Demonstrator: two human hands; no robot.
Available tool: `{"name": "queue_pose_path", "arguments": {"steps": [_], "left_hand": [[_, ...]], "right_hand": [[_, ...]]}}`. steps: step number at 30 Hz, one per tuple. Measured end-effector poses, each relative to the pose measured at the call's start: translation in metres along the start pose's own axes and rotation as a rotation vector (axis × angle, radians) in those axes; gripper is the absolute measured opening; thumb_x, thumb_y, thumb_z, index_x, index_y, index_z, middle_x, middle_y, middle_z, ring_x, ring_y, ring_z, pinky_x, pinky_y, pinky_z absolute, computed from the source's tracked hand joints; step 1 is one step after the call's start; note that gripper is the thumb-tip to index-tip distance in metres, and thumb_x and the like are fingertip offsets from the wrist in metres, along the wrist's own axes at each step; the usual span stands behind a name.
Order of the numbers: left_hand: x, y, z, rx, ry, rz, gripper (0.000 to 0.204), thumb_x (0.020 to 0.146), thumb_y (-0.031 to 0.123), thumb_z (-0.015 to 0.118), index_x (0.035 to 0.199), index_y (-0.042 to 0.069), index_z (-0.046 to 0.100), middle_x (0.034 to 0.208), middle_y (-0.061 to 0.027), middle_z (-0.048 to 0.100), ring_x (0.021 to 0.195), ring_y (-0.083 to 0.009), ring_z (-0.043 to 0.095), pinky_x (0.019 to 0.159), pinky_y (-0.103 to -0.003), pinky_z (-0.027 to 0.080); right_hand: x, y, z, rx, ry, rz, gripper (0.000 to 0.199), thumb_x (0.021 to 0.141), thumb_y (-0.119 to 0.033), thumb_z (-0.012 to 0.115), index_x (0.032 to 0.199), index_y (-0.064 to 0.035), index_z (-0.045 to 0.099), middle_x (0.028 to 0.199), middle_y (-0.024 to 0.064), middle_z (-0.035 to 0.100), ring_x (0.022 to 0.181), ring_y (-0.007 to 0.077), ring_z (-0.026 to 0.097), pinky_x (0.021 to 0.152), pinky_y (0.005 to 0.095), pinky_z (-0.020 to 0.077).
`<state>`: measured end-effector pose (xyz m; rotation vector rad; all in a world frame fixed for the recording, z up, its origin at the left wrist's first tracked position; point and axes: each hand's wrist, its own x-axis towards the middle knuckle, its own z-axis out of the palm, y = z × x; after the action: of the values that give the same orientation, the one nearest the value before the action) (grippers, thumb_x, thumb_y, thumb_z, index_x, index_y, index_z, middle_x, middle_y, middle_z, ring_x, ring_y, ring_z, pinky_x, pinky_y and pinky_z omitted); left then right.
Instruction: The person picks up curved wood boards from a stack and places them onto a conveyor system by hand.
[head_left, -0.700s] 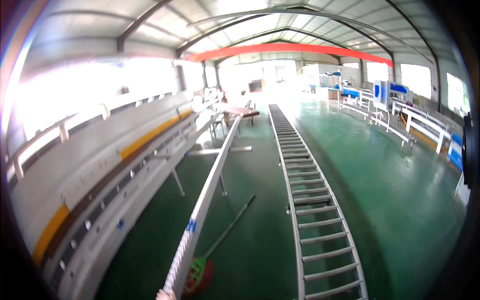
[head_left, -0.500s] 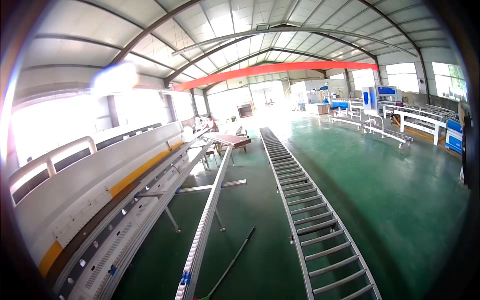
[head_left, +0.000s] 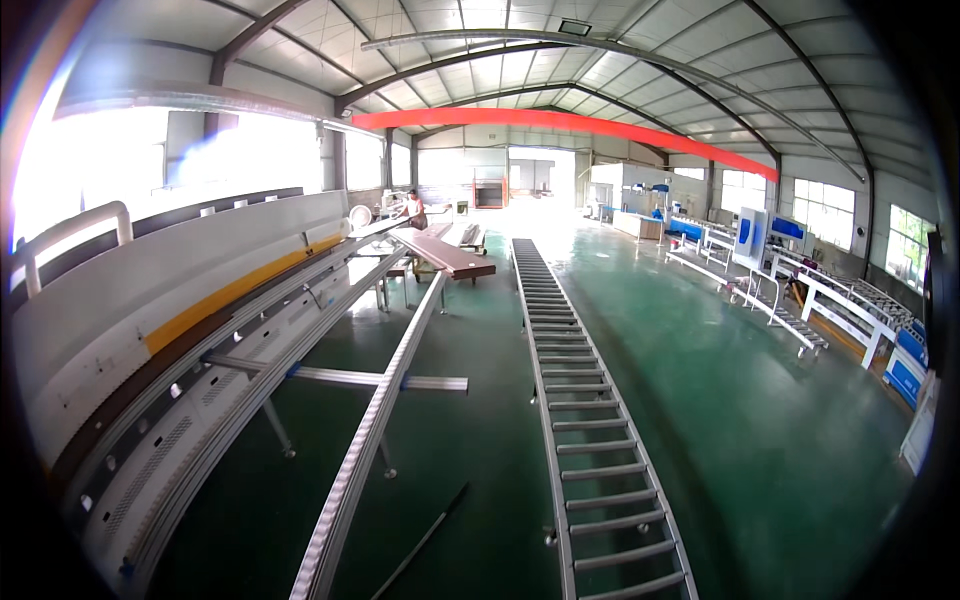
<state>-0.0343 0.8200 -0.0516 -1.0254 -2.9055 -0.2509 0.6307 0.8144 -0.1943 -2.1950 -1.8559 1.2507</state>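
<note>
Below the picture's lower edge, out of sight, are both of the person's hands, so their grip cannot be told. Nearest that edge runs a long grey metal roller conveyor (head_left: 580, 400) down the glossy green floor (head_left: 740, 400). Just left of it, a slim silver roller rail on thin legs (head_left: 385, 420) runs alongside a long white edge-banding machine with a yellow stripe (head_left: 170, 330). Farther off, brown wooden boards (head_left: 445, 255) lie on the rail, and beyond them stands a distant person (head_left: 412, 208) under a red overhead crane beam (head_left: 560, 122).
</note>
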Motion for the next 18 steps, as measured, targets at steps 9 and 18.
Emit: {"name": "queue_pose_path", "arguments": {"steps": [9,18], "left_hand": [[0.131,0.216,0.044,0.018,-0.132,0.103,0.047,0.101,0.047,0.045,0.1,0.008,0.071,0.103,-0.0179,0.074,0.095,-0.0369,0.072,0.078,-0.05,0.058],[0.217,0.362,0.09,0.255,0.04,-0.092,0.057,0.097,0.062,0.039,0.094,0.014,0.069,0.096,-0.0118,0.072,0.089,-0.036,0.071,0.078,-0.054,0.055]], "right_hand": [[0.133,0.07,-0.023,0.207,0.114,0.402,0.041,0.094,-0.041,0.063,0.107,-0.0033,0.075,0.109,0.0215,0.073,0.101,0.0397,0.07,0.085,0.0493,0.0533],[0.36,0.014,-0.186,0.111,0.036,0.238,0.051,0.097,-0.049,0.052,0.108,-0.0037,0.073,0.119,0.0232,0.068,0.116,0.0436,0.061,0.098,0.0502,0.0489]]}}
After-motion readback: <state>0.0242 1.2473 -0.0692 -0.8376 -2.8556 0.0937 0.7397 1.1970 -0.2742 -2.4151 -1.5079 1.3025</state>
